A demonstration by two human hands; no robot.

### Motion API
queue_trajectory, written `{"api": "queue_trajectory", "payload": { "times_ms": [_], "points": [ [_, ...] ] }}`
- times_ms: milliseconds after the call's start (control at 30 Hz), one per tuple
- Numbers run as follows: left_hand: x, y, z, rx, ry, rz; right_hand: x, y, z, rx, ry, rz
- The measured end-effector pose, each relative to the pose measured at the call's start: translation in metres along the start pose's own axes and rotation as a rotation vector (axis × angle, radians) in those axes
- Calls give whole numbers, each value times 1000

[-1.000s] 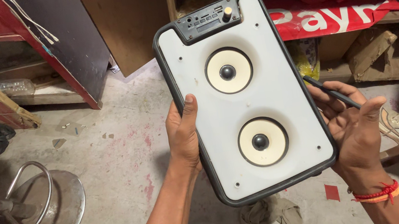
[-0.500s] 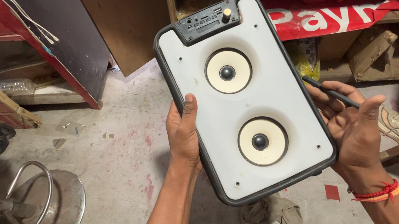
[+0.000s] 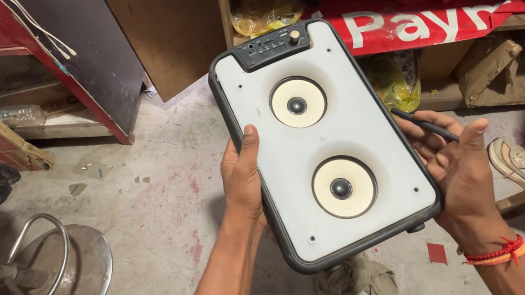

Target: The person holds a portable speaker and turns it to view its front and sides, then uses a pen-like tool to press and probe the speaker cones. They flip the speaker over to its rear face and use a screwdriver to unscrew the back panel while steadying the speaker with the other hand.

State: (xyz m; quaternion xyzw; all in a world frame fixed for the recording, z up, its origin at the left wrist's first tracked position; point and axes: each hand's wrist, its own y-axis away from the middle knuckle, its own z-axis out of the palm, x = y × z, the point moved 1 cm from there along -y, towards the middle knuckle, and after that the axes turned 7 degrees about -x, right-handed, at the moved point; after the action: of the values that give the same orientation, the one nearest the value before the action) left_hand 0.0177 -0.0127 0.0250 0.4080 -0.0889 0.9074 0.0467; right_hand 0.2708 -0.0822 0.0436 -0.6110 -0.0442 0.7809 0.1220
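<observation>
A tall portable speaker box [image 3: 260, 176] with a white front, black rim, two cream cone drivers and a small control panel at its top is held up over the floor. My left hand [image 3: 241, 175] grips its left edge, thumb lying on the white front. My right hand [image 3: 456, 166] supports the right edge with the palm and also holds a thin dark tool [image 3: 424, 123], likely a screwdriver, across the fingers.
A round metal stool base [image 3: 52, 282] lies on the stained concrete floor at the left. A rag [image 3: 358, 283] lies under the speaker. Wooden shelves with a red banner [image 3: 439, 21], yellow bags and a shoe [image 3: 521, 159] stand behind and to the right.
</observation>
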Motion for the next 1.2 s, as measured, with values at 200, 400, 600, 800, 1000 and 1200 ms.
{"api": "queue_trajectory", "payload": {
  "times_ms": [200, 400, 600, 800, 1000, 1200],
  "points": [
    [-2, 0, -1, 8, 17, -14, 0, 0, 0, 2, -10, 21],
    [-2, -1, -1, 3, 23, -7, 3, -1, -3, 17, -31, 4],
    [1, -4, -6, 18, -95, -8, 12, -9, -16, 133, 68, -47],
    [-2, -1, -8, -31, -208, 43, 22, -14, -31, 249, -19, -49],
    [-5, -1, -1, -58, -169, 18, 37, -23, -38, 232, 20, 171],
    [-2, 1, 0, -84, -150, -24, 47, -21, -32, 117, 105, 318]
  ]
}}
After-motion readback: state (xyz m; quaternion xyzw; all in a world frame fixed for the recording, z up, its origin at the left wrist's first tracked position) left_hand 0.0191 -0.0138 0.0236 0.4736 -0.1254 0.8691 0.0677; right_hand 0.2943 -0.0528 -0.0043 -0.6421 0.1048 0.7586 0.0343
